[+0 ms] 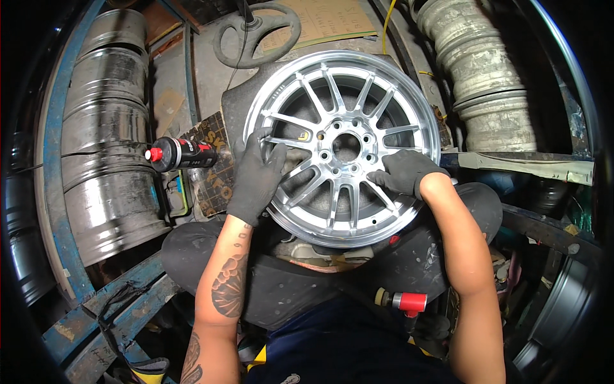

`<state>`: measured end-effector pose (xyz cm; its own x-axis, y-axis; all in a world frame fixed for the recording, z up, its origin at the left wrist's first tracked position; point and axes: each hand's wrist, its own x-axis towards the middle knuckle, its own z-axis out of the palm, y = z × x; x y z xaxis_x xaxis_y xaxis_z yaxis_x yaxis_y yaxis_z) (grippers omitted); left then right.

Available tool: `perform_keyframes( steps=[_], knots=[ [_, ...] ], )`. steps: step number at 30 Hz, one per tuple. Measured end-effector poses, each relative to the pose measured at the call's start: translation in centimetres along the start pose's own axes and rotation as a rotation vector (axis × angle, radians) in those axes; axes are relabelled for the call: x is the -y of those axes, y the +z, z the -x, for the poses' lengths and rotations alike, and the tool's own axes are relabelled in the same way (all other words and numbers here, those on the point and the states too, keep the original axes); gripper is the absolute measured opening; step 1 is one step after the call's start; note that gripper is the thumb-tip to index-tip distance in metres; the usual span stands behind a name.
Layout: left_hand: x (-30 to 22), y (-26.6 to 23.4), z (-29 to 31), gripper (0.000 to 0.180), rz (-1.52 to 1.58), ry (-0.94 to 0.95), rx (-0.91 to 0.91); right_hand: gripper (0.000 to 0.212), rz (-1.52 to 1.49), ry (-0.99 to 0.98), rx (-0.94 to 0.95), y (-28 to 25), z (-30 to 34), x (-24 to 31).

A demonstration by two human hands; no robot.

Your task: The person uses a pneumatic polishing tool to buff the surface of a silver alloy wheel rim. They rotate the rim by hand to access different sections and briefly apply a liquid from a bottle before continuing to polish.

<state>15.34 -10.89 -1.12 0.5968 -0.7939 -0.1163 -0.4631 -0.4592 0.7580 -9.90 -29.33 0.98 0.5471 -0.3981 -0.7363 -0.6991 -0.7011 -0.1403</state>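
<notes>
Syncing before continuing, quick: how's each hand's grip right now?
Left hand: partly curled on the silver wheel at its left rim; closure unclear.
Right hand: on the wheel's right-side spokes; can't tell if closed.

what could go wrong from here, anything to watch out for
The silver wheel could shift or tip if the left hand and right hand, both gloved and on it, let up together. If it turned suddenly, gloved fingertips might catch in its openings. The black bottle, just left of the left hand, could get bumped if that arm swung outward.
</notes>
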Motion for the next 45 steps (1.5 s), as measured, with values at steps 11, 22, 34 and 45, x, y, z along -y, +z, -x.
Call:
perform_keyframes(
  steps=[11,22,34,45],
  knots=[
    [0.3,-3.1,-0.9,0.066,-0.247,0.158,0.079,0.069,-0.051,-0.046,0.01,-0.2,0.1,-0.3],
    [16.7,-18.9,-10.8,0.063,-0.624,-0.286,-0.14,0.068,-0.058,-0.036,-0.007,0.3,-0.1,-0.4],
    [23.5,-20.2,-7.6,0.042,0.447,-1.008,0.89,0.063,-0.129,-0.218,-0.18,0.4,1.4,-0.6],
    [13.0,-9.6,-6.6,0.046,1.284,-0.76,0.013,0.058,-0.103,-0.198,-0.311,1.2,1.5,-2.4]
  ],
)
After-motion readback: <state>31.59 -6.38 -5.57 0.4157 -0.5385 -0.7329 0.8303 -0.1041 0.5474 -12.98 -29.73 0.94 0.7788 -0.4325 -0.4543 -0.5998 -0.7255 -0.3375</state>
